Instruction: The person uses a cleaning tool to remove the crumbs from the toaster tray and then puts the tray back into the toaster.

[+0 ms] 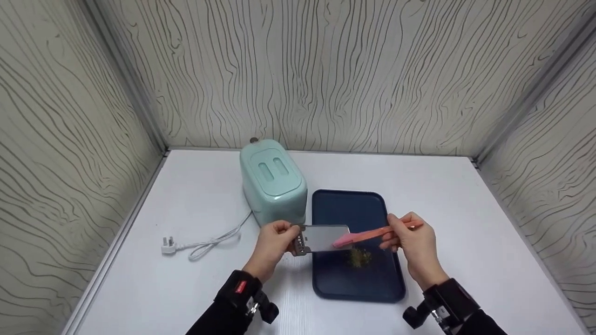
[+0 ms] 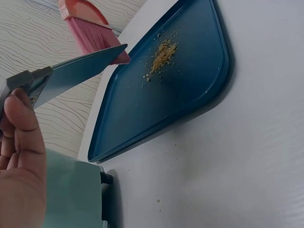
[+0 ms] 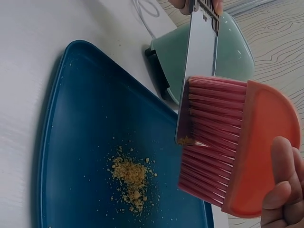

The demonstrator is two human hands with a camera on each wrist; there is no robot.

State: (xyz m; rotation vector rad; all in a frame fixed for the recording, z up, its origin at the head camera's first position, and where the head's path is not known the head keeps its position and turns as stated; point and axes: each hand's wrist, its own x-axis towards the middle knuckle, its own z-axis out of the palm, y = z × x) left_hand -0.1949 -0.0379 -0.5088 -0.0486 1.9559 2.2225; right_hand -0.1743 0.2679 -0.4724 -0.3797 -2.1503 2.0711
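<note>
My left hand (image 1: 272,246) pinches one end of a flat metal crumb tray (image 1: 321,237), which hangs over the near-left part of a dark blue tray (image 1: 349,207). Between the fingers and thumb of my right hand (image 1: 416,244) is an orange brush (image 3: 270,147). Its pink bristles (image 3: 216,114) lie against the crumb tray's free end, where a few crumbs cling to the edge. Below that end, a small heap of yellowish-brown crumbs (image 3: 130,175) sits on the blue tray, with specks scattered around it.
A mint-green toaster (image 1: 274,186) stands behind my left hand, close to the blue tray's left side. Its white cord and plug (image 1: 168,245) lie on the white table (image 1: 442,186) at the left. Patterned panels surround the table's back and sides.
</note>
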